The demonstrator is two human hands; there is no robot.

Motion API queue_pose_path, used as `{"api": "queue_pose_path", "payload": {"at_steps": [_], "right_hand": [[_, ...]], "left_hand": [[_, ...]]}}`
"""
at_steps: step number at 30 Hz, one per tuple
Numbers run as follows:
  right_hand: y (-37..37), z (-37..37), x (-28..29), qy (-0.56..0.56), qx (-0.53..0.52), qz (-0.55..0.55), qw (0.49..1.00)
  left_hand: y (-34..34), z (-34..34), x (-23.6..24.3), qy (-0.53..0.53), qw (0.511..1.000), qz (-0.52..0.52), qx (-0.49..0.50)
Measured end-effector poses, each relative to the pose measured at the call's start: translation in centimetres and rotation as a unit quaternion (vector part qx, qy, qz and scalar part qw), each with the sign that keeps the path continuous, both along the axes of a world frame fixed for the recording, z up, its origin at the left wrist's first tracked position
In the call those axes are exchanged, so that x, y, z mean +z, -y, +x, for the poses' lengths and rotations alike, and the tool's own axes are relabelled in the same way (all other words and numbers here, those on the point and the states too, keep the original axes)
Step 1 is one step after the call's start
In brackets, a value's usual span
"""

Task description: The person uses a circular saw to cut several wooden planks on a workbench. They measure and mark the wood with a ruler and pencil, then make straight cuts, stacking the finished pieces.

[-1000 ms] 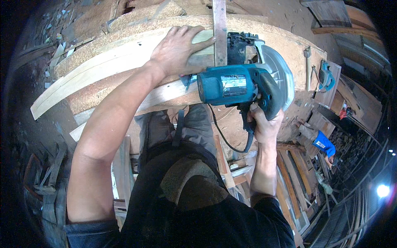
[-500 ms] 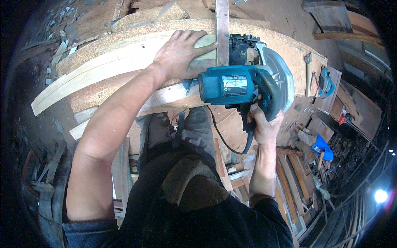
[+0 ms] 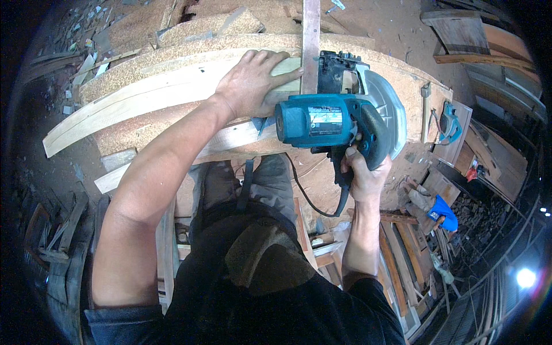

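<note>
My right hand [image 3: 367, 172] is wrapped round the black rear handle of a teal circular saw [image 3: 316, 122]. The saw's clear-grey guard is on its right side, and a black cord loops down from the handle. Its base sits beside an upright flat strip [image 3: 310, 43] that crosses the boards. My left hand [image 3: 247, 83] grips a pale wooden board [image 3: 144, 95], fingers reaching to its far edge and thumb stretched against the strip. A blue pointed piece [image 3: 263, 125] shows partly below that hand. The saw hides its blade and the board's right end.
Rough wooden planks [image 3: 397, 63] lie under the board. Another teal power tool [image 3: 451, 123] rests at the right. Beyond it, a person in a blue shirt [image 3: 441, 213] is low to the ground. Stacked lumber [image 3: 411, 253] stands at lower right, and wood scraps are scattered at far left.
The whole view has shifted slightly. My hands keep the same hold, and the saw stays beside the strip, with no clear movement along the board.
</note>
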State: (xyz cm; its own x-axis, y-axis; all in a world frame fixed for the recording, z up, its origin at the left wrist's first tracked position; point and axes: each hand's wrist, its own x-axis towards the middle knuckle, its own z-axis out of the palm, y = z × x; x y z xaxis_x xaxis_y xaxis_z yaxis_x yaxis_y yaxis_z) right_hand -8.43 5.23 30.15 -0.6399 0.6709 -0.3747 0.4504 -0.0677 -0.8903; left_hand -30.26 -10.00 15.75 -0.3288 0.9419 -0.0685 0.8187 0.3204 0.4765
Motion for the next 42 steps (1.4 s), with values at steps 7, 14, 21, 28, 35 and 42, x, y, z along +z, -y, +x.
{"api": "queue_pose_path", "payload": {"at_steps": [7,14,21,28,35,42], "right_hand": [[-0.3,-0.6,-0.1,0.002,0.009,0.013,1.000],[-0.5,-1.8,0.1,0.000,0.009,0.008,1.000],[-0.8,-3.0,0.3,0.002,0.022,0.018,1.000],[-1.2,-3.7,0.2,-0.001,0.029,0.021,0.999],[-1.7,-4.8,0.0,-0.006,0.025,0.018,0.999],[-1.9,-6.6,0.2,-0.005,0.022,0.044,0.999]], "left_hand": [[0.0,-0.2,-0.2,-0.005,1.000,0.008,-0.003],[0.2,-0.2,0.0,0.012,1.000,0.020,0.000],[0.3,-0.4,-0.2,0.015,0.999,0.042,0.002],[0.3,-0.5,0.0,-0.008,1.000,0.012,-0.008],[0.2,-0.8,0.7,0.005,1.000,-0.017,-0.017],[0.2,-0.8,0.3,0.017,1.000,0.013,-0.005]]}}
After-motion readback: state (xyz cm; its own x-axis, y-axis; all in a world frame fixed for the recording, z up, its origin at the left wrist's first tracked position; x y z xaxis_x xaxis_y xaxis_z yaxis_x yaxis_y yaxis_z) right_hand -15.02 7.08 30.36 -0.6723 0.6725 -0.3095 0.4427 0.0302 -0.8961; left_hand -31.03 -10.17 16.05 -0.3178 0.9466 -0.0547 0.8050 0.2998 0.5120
